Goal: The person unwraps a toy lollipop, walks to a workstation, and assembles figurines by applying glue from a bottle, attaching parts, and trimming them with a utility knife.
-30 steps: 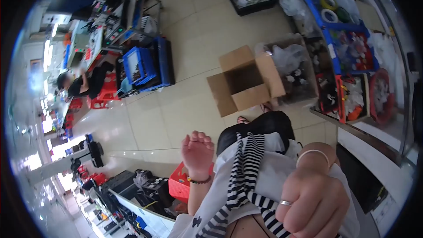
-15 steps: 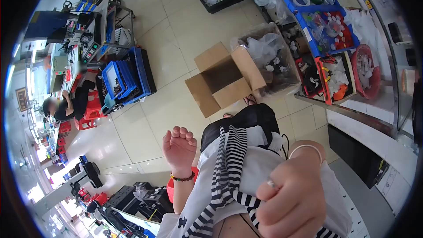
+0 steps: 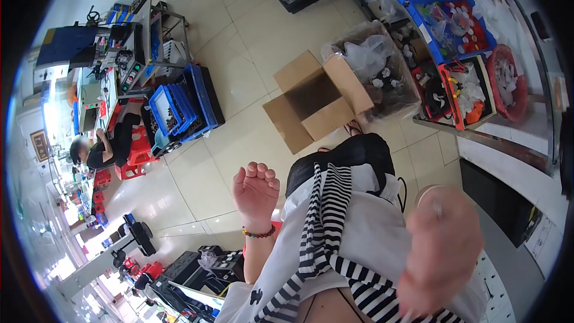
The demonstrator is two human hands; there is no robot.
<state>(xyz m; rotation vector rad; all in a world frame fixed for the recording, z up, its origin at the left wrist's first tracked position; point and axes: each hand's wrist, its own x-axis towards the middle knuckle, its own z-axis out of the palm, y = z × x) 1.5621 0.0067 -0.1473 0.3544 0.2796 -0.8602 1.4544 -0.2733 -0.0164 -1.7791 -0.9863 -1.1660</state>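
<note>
My left hand (image 3: 256, 194) is raised palm up at the left of my body. Its fingers curl loosely, and nothing lies in the palm. A beaded bracelet (image 3: 258, 232) circles that wrist. My right hand (image 3: 442, 251) hovers near the camera, over the right side of my white shirt (image 3: 376, 215). Motion smears its fingers, so I cannot make out whether it holds anything. Black-and-white striped fabric (image 3: 332, 203) hangs down the front of the shirt, with one end running beneath the right hand.
An open cardboard box (image 3: 311, 97) stands on the tiled floor beside a plastic-lined box (image 3: 399, 84). Blue trays (image 3: 445, 30), tape rolls and a red basket (image 3: 507, 84) line the right. At the left, a seated person (image 3: 104, 151) works near stacked blue crates (image 3: 179, 110).
My right hand has moved right and slightly up, and is now blurred; before, its fingers were folded. The scene has shifted slightly right with the camera. My left hand keeps its loose curl.
</note>
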